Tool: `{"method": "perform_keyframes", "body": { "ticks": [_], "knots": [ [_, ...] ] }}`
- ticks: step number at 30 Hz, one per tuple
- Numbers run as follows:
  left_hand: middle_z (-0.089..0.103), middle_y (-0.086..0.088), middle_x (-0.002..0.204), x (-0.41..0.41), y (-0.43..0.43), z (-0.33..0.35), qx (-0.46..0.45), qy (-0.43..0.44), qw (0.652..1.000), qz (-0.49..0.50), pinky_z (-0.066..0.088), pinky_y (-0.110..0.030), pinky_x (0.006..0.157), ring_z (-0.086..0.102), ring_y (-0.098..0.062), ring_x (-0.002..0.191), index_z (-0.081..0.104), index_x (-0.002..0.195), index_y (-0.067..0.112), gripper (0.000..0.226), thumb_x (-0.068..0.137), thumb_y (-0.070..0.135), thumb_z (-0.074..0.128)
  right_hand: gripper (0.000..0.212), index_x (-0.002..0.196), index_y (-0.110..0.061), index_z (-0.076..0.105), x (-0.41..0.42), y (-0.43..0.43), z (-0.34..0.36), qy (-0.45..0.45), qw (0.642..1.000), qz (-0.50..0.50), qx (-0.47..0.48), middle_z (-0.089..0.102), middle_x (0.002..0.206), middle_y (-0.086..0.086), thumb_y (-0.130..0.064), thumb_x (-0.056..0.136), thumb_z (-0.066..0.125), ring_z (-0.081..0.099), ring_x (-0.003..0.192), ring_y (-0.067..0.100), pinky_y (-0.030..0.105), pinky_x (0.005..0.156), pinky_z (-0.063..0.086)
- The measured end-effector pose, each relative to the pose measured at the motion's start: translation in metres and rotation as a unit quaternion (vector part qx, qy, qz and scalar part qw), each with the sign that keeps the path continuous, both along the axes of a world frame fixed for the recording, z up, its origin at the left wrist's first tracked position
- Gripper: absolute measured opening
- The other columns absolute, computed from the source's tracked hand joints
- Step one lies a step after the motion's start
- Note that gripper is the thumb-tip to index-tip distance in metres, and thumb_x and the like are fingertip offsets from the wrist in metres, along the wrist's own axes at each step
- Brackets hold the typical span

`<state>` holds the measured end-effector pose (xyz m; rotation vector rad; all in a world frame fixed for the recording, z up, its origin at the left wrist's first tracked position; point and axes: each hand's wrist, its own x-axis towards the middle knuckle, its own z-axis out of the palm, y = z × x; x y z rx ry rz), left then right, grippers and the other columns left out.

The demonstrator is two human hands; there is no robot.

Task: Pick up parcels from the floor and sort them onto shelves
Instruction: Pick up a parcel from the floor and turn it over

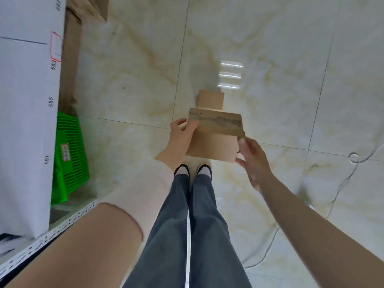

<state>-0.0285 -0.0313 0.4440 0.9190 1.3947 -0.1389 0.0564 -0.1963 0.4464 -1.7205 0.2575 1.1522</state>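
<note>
Above floor [270,48], parcel [214,140] between hands [216,148].

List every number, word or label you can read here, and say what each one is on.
"553" on the white shelf edge, beside a red-framed tag whose writing is too faint to read.
"555" on the same edge.
"557" on the same edge.
Label on the green basket: too small to read.
Printed strip on the held parcel: blurred, unreadable.
</note>
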Motion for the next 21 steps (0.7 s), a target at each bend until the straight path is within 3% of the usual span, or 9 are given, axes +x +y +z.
{"method": "perform_keyframes", "body": {
  "ticks": [2, 4, 8, 10, 12, 13, 15, 18, 21],
  "knots": [
    [0.052, -0.003, 0.126, 0.005, 0.004, 0.053, 0.041, -0.071, 0.996, -0.027, 0.042, -0.028, 0.085, 0.05, -0.015, 0.105, 0.041, 0.128, 0.021, 0.042, 0.09, 0.028, 0.056, 0.046, 0.124, -0.014, 0.052, 0.014, 0.004, 0.05, 0.044, 0.998, -0.018, 0.04, 0.061, 0.109, -0.001, -0.046, 0.094, 0.038, 0.058, 0.101, 0.018, 0.032, 0.086, 0.05],
    [0.052, -0.002, 0.128, 0.005, 0.005, 0.095, 0.08, -0.148, 0.984, -0.06, 0.042, -0.019, 0.084, 0.049, -0.012, 0.11, 0.042, 0.132, 0.018, 0.043, 0.091, 0.021, 0.055, 0.049, 0.121, -0.021, 0.056, 0.027, 0.006, 0.088, 0.072, 0.995, 0.006, 0.075, 0.062, 0.105, -0.004, -0.054, 0.091, 0.037, 0.061, 0.094, 0.016, 0.036, 0.088, 0.05],
    [0.052, -0.005, 0.134, -0.007, 0.001, 0.151, 0.106, -0.232, 0.964, -0.077, 0.042, -0.019, 0.087, 0.05, -0.012, 0.113, 0.043, 0.129, 0.019, 0.062, 0.07, 0.025, 0.06, 0.083, 0.136, -0.015, 0.047, 0.032, 0.009, 0.144, 0.079, 0.992, 0.013, 0.094, 0.067, 0.108, 0.001, -0.047, 0.064, 0.076, 0.065, 0.088, 0.016, 0.035, 0.074, 0.052],
    [0.055, -0.002, 0.126, -0.014, 0.001, 0.168, 0.066, -0.227, 0.969, -0.073, 0.043, -0.029, 0.092, 0.051, -0.014, 0.112, 0.045, 0.127, 0.022, 0.056, 0.075, 0.036, 0.06, 0.084, 0.135, -0.015, 0.047, 0.029, 0.007, 0.166, 0.044, 0.994, -0.001, 0.097, 0.066, 0.117, 0.006, -0.037, 0.062, 0.081, 0.066, 0.094, 0.019, 0.039, 0.077, 0.053],
    [0.058, 0.001, 0.116, -0.018, 0.008, 0.184, -0.016, -0.179, 0.981, -0.073, 0.042, -0.04, 0.098, 0.052, -0.019, 0.114, 0.049, 0.119, 0.024, 0.046, 0.088, 0.058, 0.042, 0.072, 0.132, -0.02, 0.047, 0.023, 0.006, 0.186, -0.031, 0.995, 0.017, 0.09, 0.056, 0.133, 0.006, -0.024, 0.068, 0.08, 0.06, 0.108, 0.023, 0.04, 0.088, 0.053],
    [0.059, -0.001, 0.116, -0.021, 0.014, 0.189, -0.06, -0.153, 0.984, -0.068, 0.041, -0.045, 0.098, 0.053, -0.022, 0.116, 0.052, 0.116, 0.024, 0.055, 0.088, 0.066, 0.031, 0.066, 0.129, -0.027, 0.046, 0.018, 0.008, 0.196, -0.082, 0.992, 0.041, 0.088, 0.052, 0.135, 0.003, -0.017, 0.072, 0.077, 0.056, 0.114, 0.022, 0.032, 0.088, 0.054],
    [0.059, -0.007, 0.118, -0.025, 0.026, 0.198, -0.117, -0.132, 0.982, -0.061, 0.048, -0.047, 0.093, 0.057, -0.027, 0.114, 0.056, 0.111, 0.022, 0.066, 0.081, 0.075, 0.029, 0.07, 0.128, -0.034, 0.041, 0.007, 0.011, 0.212, -0.18, 0.975, 0.093, 0.089, 0.046, 0.135, -0.003, -0.01, 0.073, 0.077, 0.05, 0.117, 0.015, 0.016, 0.084, 0.05],
    [0.061, -0.008, 0.106, -0.025, 0.039, 0.218, -0.139, -0.132, 0.978, -0.082, 0.055, -0.045, 0.083, 0.061, -0.025, 0.098, 0.058, 0.105, 0.023, 0.044, 0.084, 0.06, 0.051, 0.082, 0.13, -0.034, 0.038, -0.006, 0.015, 0.225, -0.271, 0.946, 0.138, 0.117, 0.044, 0.133, -0.005, -0.006, 0.066, 0.082, 0.047, 0.122, 0.013, 0.015, 0.1, 0.038],
    [0.059, -0.004, 0.093, -0.023, 0.044, 0.231, -0.127, -0.142, 0.978, -0.086, 0.055, -0.041, 0.079, 0.059, -0.021, 0.087, 0.06, 0.098, 0.024, 0.022, 0.087, 0.043, 0.057, 0.09, 0.134, -0.035, 0.032, -0.011, 0.02, 0.234, -0.285, 0.939, 0.138, 0.13, 0.039, 0.131, -0.021, -0.005, 0.065, 0.082, 0.043, 0.124, 0.001, 0.018, 0.106, 0.032]
  ]
}}
